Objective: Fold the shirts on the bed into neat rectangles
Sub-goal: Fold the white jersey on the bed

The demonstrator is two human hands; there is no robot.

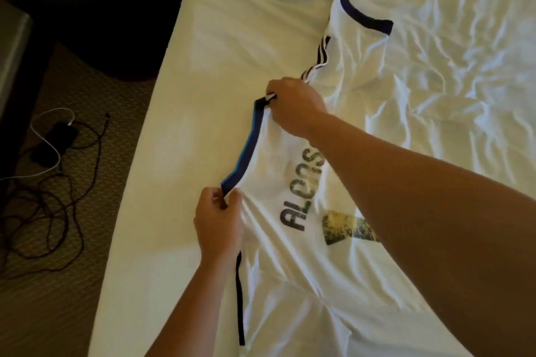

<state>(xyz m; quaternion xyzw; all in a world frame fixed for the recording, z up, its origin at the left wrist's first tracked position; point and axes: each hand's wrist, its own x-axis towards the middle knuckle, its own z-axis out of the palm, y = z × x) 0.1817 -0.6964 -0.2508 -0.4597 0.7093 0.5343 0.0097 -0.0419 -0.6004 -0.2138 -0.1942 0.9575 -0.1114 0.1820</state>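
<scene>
A white shirt point(293, 182) lies back-up near the bed's point(203, 66) 9 o'clock edge. The left hand point(219, 226) and right hand point(295, 107) each pinch an end of its collar. Risk: uneven pulling could skew the fold, or drag the shirt off that edge.

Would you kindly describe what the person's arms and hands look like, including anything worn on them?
Both forearms are bare as far as the frame shows, with no sleeves visible. The left hand and the right hand wear no gloves; no watch, ring or bracelet shows on either.
</scene>
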